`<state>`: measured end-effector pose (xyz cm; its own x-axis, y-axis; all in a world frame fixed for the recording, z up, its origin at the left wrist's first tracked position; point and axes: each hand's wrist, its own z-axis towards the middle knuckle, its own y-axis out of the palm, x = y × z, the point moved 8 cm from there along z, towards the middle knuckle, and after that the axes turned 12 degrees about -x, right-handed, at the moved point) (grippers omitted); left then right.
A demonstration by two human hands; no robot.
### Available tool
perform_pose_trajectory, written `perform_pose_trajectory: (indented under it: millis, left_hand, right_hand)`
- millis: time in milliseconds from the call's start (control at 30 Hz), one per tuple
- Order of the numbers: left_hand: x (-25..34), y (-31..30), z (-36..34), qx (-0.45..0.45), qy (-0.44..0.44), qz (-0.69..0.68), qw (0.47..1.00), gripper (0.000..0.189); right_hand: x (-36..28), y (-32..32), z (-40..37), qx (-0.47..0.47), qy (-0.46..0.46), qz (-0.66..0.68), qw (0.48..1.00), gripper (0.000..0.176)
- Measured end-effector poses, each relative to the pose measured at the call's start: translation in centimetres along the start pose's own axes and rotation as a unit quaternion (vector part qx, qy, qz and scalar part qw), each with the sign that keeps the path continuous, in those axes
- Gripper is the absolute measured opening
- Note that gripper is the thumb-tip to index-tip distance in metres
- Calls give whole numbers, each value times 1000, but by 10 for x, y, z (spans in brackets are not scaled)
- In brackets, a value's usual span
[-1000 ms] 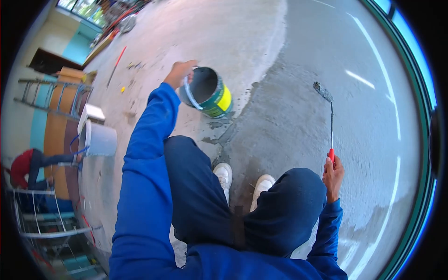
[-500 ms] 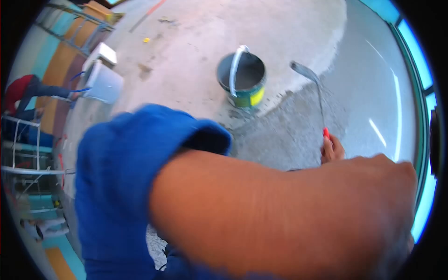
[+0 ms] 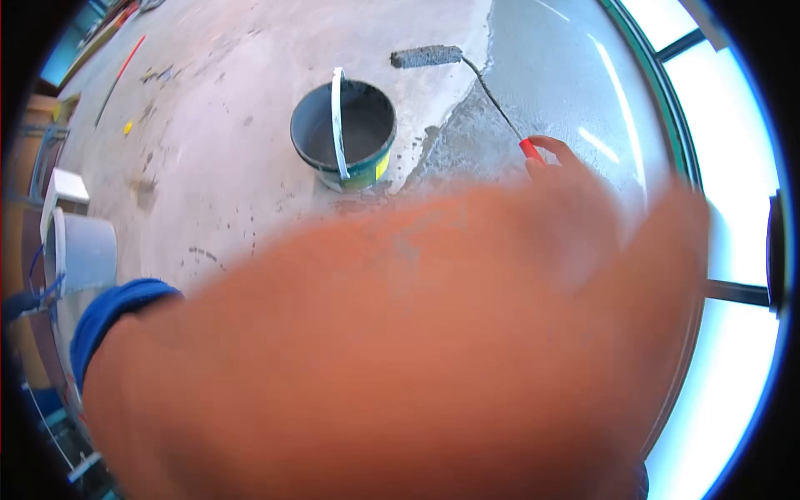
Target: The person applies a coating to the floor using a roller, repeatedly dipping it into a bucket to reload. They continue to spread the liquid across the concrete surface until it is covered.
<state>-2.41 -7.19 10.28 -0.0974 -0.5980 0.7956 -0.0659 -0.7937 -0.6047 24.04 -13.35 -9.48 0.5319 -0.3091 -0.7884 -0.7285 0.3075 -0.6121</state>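
Note:
My right hand [image 3: 560,157] has its fingers wrapped around the red handle of a paint roller [image 3: 427,57]. Thick grey material coats the roller's sleeve, which is at or just above the floor. To the left of it stands a dark green bucket [image 3: 320,163] with a white handle and a yellow label, grey inside. My left hand [image 3: 450,325] fills the lower middle of the view, very close to the camera and in front of my right wrist. Motion smears its fingers, and I cannot make out anything in them. A blue sleeve [image 3: 117,312] is pushed up that arm.
The concrete floor [image 3: 225,100] is pale on the left; a wet grey coat [image 3: 558,75] covers its right side up to bright windows [image 3: 717,150]. A whitish bucket [image 3: 90,250] stands at the far left. A red-ended stick [image 3: 125,71] lies farther back.
The view has turned, so the bucket and roller appear farther left and higher. My left arm has come nearer the camera and covers more of the view. My right hand still grips the roller.

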Motion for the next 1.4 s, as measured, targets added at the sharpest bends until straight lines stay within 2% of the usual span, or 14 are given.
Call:
perform_pose_trajectory:
  millis: [133, 267, 400, 533, 633, 700, 800, 900, 1000, 1067, 1100, 1167, 1267, 1400]
  left_hand:
    - [-145, -82, -4, 113, -110, 117, 981, 27]
    - [-283, -110, 26, 38, -309, 200, 929, 43]
    - [-328, -96, 30, -43, -384, 101, 917, 42]
    - [-361, -100, 2, -122, -404, 128, 897, 29]
    - [-398, -95, -11, -85, -365, 89, 923, 33]
    - [-410, -93, -12, -100, -340, 54, 933, 31]
    - [-389, -108, -11, -67, -351, -49, 933, 23]
    - [-426, -149, 21, 31, -360, -48, 931, 25]
    - [-486, -206, 34, 306, -314, 85, 895, 18]
    - [-563, -200, 34, 471, -269, -217, 811, 19]
    - [-595, -195, 42, 484, -230, -264, 802, 16]
    - [-538, -179, 26, 480, -296, -251, 787, 16]
    - [-535, -175, 7, 459, -285, -306, 784, 19]
    - [-533, -151, -16, 377, -359, -319, 792, 17]
  right_hand:
    - [-78, -7, 12, 3, 10, -153, 988, 30]
    - [-156, 3, 20, -7, -12, -287, 958, 27]
    - [-198, 26, 29, -57, -32, -388, 920, 23]
    - [-210, 80, 58, -138, -14, -462, 876, 24]
    - [-180, 127, 100, -154, -52, -460, 873, 18]
    - [-157, 156, 127, -226, 22, -472, 852, 18]
    - [-139, 170, 145, -236, 68, -455, 856, 22]
    - [-119, 174, 146, -245, 87, -432, 864, 20]
    - [-120, 161, 131, -235, 92, -433, 865, 21]
    - [-136, 144, 107, -175, 19, -413, 893, 14]
    - [-148, 135, 93, -170, 55, -424, 888, 11]
    - [-169, 119, 66, -129, -4, -423, 897, 13]
    - [-169, 107, 32, -70, -28, -396, 915, 19]
    - [-154, 97, 8, -22, -43, -346, 937, 26]
